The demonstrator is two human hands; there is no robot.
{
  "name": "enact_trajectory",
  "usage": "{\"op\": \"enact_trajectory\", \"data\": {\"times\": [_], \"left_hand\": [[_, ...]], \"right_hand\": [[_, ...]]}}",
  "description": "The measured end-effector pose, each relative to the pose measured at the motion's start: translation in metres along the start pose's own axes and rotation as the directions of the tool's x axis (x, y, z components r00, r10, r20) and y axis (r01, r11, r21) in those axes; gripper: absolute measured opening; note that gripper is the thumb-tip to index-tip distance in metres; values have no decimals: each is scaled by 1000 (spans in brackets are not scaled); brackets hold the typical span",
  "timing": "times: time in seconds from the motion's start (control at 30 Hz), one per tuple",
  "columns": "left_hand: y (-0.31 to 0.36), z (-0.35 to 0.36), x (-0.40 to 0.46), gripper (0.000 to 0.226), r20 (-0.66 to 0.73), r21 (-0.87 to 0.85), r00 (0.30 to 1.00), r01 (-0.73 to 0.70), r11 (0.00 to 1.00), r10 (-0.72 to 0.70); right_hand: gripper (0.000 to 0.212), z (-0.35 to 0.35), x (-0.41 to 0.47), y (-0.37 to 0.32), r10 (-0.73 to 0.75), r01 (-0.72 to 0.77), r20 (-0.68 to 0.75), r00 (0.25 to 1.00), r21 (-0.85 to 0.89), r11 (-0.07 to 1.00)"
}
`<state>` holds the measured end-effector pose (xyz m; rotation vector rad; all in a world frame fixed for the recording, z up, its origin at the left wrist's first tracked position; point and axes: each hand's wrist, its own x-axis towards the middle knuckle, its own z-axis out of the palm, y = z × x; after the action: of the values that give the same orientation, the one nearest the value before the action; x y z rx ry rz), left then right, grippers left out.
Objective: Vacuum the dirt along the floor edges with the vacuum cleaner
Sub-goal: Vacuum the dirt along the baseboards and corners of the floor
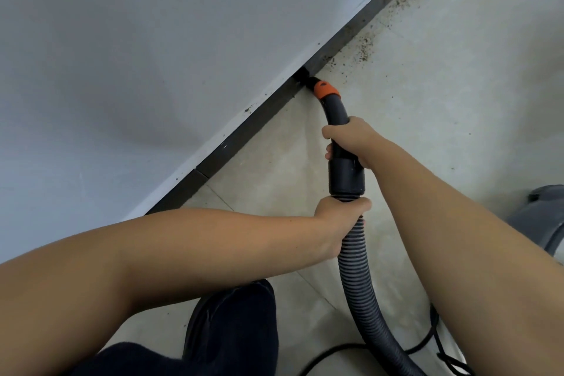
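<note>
Right hand [346, 140] at frame centre, fingers curled in a grip, bare forearm running down to the right edge. Left hand [338, 220] just below, likewise curled tight, bare forearm stretching from the lower left.

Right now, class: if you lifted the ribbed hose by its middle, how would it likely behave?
The ribbed hose would probably sag and flex: it already curves down to the floor. Its ridges likely give grip, as the left hand holds it. The rigid handle tube, held by the right hand, probably stays stiff.
</note>
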<state>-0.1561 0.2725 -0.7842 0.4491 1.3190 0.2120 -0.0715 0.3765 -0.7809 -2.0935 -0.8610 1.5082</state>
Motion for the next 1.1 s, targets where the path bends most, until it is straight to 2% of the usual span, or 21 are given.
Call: {"op": "enact_trajectory", "data": {"times": [0.17, 0.43, 0.5, 0.63, 0.8, 0.9, 1.0, 1.1], "left_hand": [[-31, -3, -10, 12, -24, 18, 999, 33, 999, -33], [-50, -4, -20, 14, -18, 42, 999, 52, 998, -52], [-47, -2, -18, 13, -2, 61, 999, 41, 997, -41], [-31, 3, -6, 13, 55, 158, 998, -17, 987, 9], [-8, 15, 8, 10, 120, 172, 993, -30, 985, 9], [5, 19, 17, 8, 117, 122, 993, -45, 992, 31], [18, 19, 21, 14, 57, 59, 997, -58, 997, 54], [31, 17, 27, 16, 20, 12, 997, -74, 997, 73]], "right_hand": [[17, 14, -23, 21, -19, 19, 90, 996, 3, 1000], [15, 22, -38, 32, -19, 16, 132, 991, 25, 1000], [16, 15, -38, 35, -10, 6, 74, 997, 53, 999], [24, -10, -28, 43, 52, -24, -148, 988, 186, 982], [24, -33, -8, 39, 112, -38, -274, 955, 263, 964], [27, -38, 6, 24, 96, -43, -230, 968, 225, 973], [27, -34, 19, 2, 44, -28, -132, 990, 123, 992], [26, -28, 30, -16, 11, -3, -96, 995, 80, 997]]}}
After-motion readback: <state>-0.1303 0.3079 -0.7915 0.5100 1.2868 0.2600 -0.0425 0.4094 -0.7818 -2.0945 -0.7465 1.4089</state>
